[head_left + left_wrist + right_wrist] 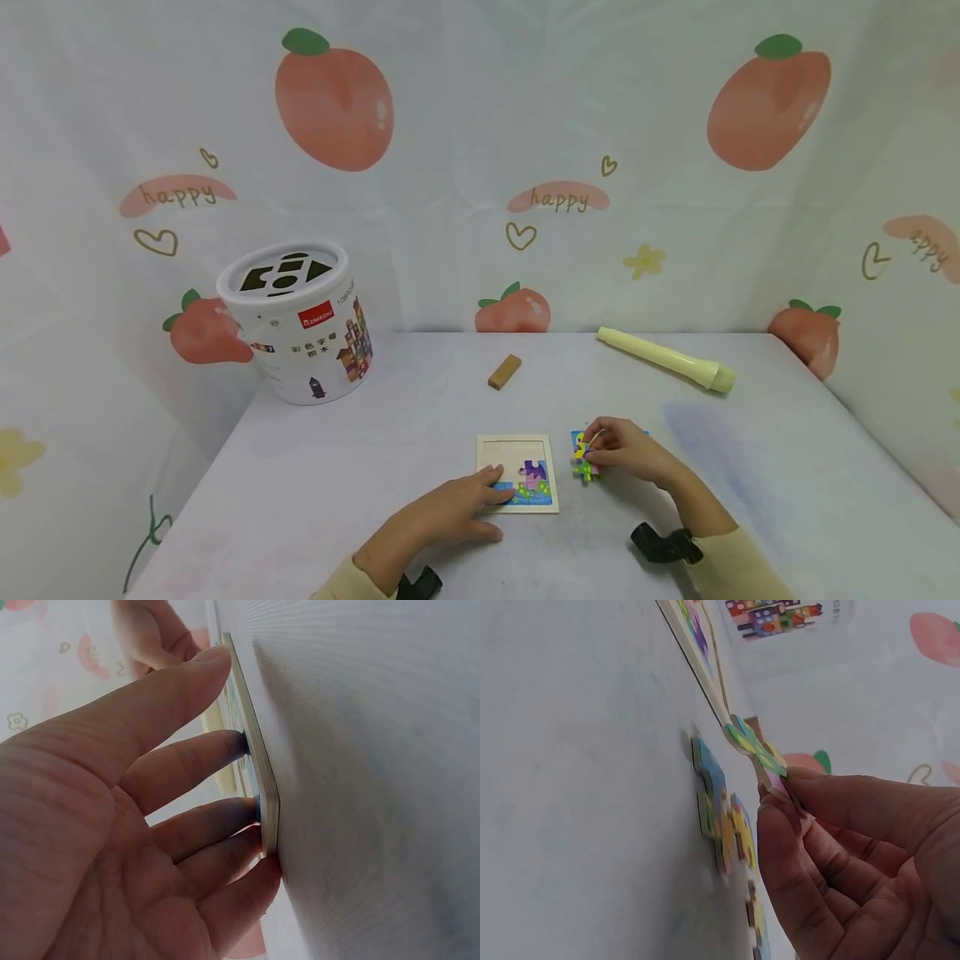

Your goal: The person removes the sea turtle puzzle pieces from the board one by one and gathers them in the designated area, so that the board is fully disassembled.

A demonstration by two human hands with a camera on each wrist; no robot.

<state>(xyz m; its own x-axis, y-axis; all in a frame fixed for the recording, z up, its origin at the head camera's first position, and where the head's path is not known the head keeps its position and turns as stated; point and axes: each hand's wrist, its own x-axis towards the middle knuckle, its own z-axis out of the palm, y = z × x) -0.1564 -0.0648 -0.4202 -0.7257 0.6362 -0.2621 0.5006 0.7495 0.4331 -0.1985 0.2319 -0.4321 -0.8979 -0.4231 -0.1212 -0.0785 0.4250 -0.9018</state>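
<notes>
A square wooden puzzle tray [498, 450] lies flat, with a few colorful pieces [534, 479] set along its bottom and right. My left hand [459, 504] rests its spread fingers on the tray's left side; in the left wrist view the fingertips touch its face and edge. My right hand [630, 450] is just right of the tray. Between thumb and fingers it pinches a green and pink puzzle piece [756, 746], tilted and raised off the table. Several loose puzzle pieces [718, 802] lie beneath that hand, partly hidden by it in the head view.
A small wooden block [505, 372] lies behind the tray. Farther back on the right is a pale yellow tube-shaped object [660, 358] with a wider end. A white bucket [281, 354] with shaped holes in its lid stands at the back left, before a printed cloth backdrop [442, 100].
</notes>
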